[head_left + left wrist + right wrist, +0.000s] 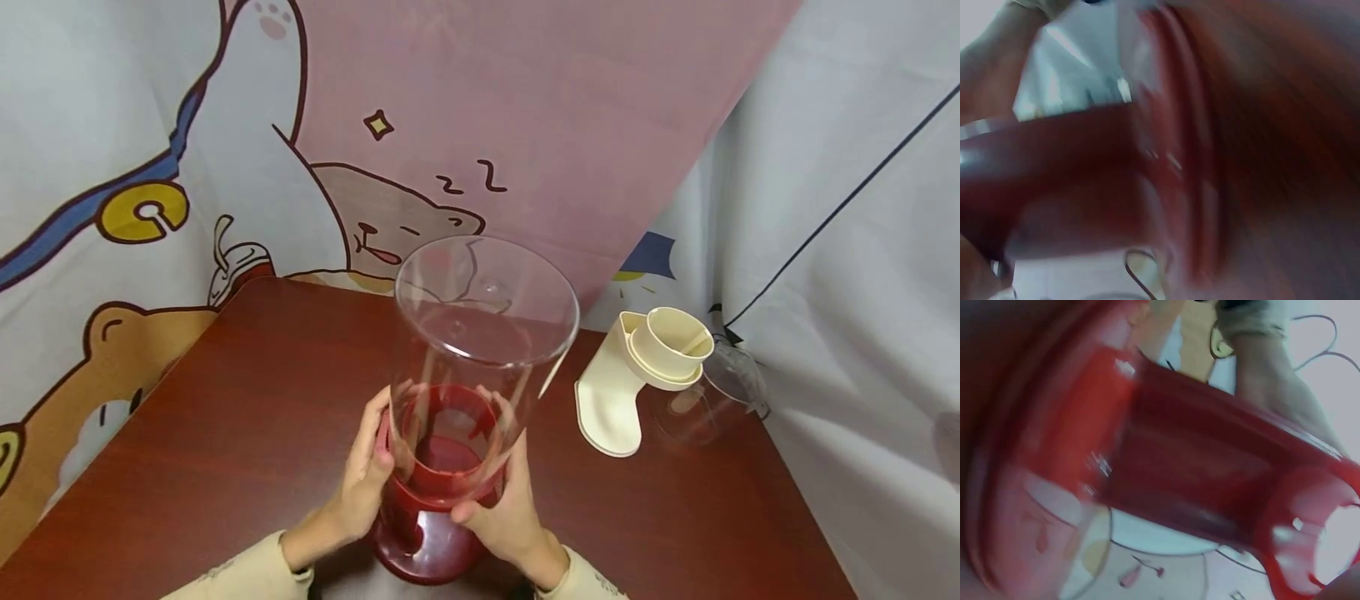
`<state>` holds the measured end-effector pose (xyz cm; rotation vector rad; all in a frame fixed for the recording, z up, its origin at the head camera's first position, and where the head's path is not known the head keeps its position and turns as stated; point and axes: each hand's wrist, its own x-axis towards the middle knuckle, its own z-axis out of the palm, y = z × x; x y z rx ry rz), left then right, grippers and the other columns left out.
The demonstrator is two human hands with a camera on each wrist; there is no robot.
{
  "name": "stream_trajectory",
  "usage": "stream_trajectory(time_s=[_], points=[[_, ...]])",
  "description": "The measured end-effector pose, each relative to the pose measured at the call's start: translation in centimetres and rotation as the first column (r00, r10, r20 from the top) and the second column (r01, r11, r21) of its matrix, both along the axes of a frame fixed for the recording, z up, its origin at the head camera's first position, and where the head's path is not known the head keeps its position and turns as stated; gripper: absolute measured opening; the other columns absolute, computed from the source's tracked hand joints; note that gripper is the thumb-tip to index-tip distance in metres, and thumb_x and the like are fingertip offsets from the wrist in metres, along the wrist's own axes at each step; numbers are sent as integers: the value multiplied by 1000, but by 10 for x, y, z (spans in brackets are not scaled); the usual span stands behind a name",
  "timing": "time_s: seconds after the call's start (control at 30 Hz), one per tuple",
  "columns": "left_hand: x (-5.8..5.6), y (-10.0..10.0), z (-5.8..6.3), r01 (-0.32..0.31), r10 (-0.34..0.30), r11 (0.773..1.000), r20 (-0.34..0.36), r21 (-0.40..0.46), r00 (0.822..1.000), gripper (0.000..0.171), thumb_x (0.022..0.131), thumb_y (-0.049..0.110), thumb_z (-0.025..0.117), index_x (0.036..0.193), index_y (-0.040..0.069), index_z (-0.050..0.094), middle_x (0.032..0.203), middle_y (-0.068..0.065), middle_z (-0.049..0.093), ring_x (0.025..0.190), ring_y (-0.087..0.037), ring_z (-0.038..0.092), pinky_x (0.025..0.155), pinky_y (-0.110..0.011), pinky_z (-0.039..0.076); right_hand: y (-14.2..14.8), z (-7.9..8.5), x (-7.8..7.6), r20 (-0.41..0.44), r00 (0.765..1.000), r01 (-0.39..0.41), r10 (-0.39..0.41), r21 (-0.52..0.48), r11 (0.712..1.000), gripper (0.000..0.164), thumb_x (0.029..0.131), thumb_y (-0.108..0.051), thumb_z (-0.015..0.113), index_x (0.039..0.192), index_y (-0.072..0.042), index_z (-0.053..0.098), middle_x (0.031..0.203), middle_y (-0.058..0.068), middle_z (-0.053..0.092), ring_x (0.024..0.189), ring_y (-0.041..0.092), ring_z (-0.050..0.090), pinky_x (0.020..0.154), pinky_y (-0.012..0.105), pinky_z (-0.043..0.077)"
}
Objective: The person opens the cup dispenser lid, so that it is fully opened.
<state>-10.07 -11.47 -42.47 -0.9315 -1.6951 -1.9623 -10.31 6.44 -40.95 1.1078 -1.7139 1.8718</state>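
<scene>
A dark red stand (427, 542) with a round base and a ring at its top is in front of me. A tall, clear plastic cylinder (487, 333) with a wide open mouth rises from the ring. My left hand (363, 483) grips the stand's upper part from the left. From the other side my right hand (506, 504) holds it, thumb across the front. Blurred in the left wrist view are the stand's post (1072, 181) and base rim (1179, 150). The right wrist view shows the red post (1191, 450), with the left forearm behind.
To the right on the brown table (247, 433) stands a cream spout-shaped part (611, 408) with a round collar. Beside it, near the table's right edge, lies another clear container (723, 392). Printed cloth (525, 92) hangs behind the table, white cloth on the right.
</scene>
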Motion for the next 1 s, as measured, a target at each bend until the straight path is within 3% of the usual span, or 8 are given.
stream_trajectory(time_s=[0.07,0.17,0.27,0.37,0.57,0.7,0.87,1.0], points=[[-4,-11,-7,71,-71,995,8,-74,997,89,99,54,51,154,-4,12,149,-4,42,128,-7,45,108,-16,33,2,17,-6,-37,998,-42,41,-20,999,103,89,-61,61,152,7,15,157,21,29,144,26,36,116,30,35],[-12,-22,-15,106,-102,977,31,-184,994,116,80,61,71,156,1,7,154,-5,35,141,-9,37,115,-17,27,1,59,-20,-88,992,-100,93,-84,991,103,86,-65,63,154,-2,19,158,17,33,146,28,35,118,36,33],[-18,-25,-19,162,-150,965,71,-208,986,130,67,52,86,156,4,4,162,-15,17,151,-16,23,121,-20,21,-6,103,-39,-115,982,-161,147,-122,979,106,79,-73,65,155,-11,24,157,16,38,144,34,40,118,46,33],[-18,-24,-20,157,-132,959,117,-236,984,136,59,36,96,156,8,5,159,-16,22,148,-16,31,118,-20,26,-10,126,-53,-89,962,-270,259,-141,953,103,77,-73,66,154,-17,27,153,14,44,138,36,48,114,51,38],[-16,-18,-17,83,-37,938,142,-337,989,133,55,17,98,153,12,9,152,-9,36,135,-23,47,112,-22,37,-6,126,-53,-19,944,-328,331,-189,925,91,81,-70,66,151,-21,36,146,10,53,130,30,57,108,48,46],[-16,-15,-14,52,-17,930,99,-363,995,129,53,12,98,149,7,13,150,-11,36,136,-21,44,114,-19,32,-4,126,-41,-59,965,-262,256,-175,949,96,79,-70,68,151,-15,36,145,15,54,129,33,58,107,48,47],[-17,-13,-15,61,-39,940,72,-337,997,122,54,9,96,145,3,16,152,-13,34,138,-14,41,114,-17,30,-6,136,-39,-62,983,-179,173,-110,978,101,78,-72,67,149,-7,35,141,19,55,125,36,60,104,50,49],[-17,-12,-15,129,-97,951,124,-282,987,121,55,3,95,146,7,15,153,-11,35,136,-27,44,112,-22,38,-5,137,-50,16,981,-189,192,-130,973,98,77,-72,68,148,-11,39,140,15,57,123,33,62,104,49,49]])
